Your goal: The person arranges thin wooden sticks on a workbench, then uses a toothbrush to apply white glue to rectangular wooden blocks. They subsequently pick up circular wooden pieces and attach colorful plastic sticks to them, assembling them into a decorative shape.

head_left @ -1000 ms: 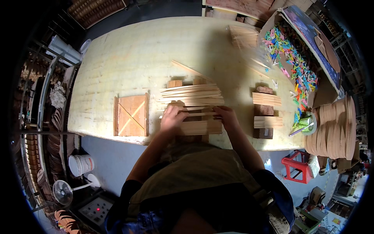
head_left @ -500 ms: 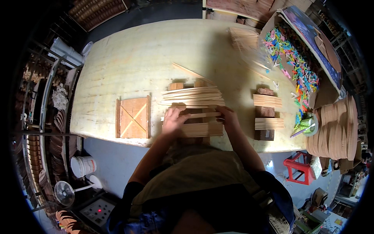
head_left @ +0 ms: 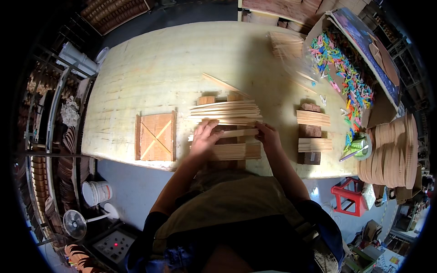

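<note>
My left hand [head_left: 205,136] has its fingers curled over the left part of a pale flat wooden strip [head_left: 241,133]. At the strip's right end, the fingers of my right hand [head_left: 267,135] are pinched together on it. Beyond both hands lies a loose bundle of thin wooden strips [head_left: 225,110], resting on wooden blocks [head_left: 206,100]. Closer to my body, a flatter row of strips [head_left: 232,151] lies side by side across the blocks. My left hand partly hides the left ends of the strips.
A wooden frame with crossed strips [head_left: 155,136] lies to the left. Two strip bundles [head_left: 314,144] rest on dark blocks at the right. Behind them are a box of colourful small clips [head_left: 339,68], a green cup [head_left: 363,145] and stacked curved wooden pieces [head_left: 391,150].
My right hand has shifted slightly and its fingers sit at the strip's right end. My left fingers have moved a little away from my body. The bundles stay in place.
</note>
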Available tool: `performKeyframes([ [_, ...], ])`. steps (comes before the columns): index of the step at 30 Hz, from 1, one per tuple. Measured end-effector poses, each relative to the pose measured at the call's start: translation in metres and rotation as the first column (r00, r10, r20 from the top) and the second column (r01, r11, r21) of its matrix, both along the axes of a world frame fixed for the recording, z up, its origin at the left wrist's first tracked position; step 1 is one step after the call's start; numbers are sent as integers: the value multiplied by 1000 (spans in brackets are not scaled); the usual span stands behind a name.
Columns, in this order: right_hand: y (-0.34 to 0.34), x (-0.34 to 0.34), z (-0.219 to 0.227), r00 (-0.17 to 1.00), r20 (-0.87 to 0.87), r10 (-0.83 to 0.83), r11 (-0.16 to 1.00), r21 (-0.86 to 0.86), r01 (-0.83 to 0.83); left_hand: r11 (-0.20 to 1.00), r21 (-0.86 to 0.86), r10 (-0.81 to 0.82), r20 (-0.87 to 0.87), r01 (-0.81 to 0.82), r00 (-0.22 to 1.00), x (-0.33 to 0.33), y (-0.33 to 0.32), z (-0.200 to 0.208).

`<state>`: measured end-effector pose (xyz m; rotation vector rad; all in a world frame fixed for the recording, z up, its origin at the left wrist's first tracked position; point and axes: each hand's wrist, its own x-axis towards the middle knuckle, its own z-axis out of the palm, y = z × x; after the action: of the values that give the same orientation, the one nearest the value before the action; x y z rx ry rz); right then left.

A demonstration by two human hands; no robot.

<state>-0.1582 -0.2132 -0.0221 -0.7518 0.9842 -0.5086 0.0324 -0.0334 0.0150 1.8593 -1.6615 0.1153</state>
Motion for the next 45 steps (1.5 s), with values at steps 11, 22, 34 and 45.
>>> performKeyframes([
  [11, -12, -8, 6, 973, -98, 208, 969, -117, -219, 992, 111, -51, -33, 54, 998, 6, 5, -9],
  [22, -27, -9, 8, 950, -2, 312, 950, -32, -312, 992, 123, 38, -41, -32, 998, -2, 1, -2],
  [34, -27, -4, 17, 923, -112, 368, 924, -61, -376, 992, 117, -54, -20, 56, 998, 4, 4, 2],
  [45, -17, 11, 7, 971, -81, 224, 967, -109, -232, 980, 199, 2, 17, -5, 1000, -1, 1, 10],
])
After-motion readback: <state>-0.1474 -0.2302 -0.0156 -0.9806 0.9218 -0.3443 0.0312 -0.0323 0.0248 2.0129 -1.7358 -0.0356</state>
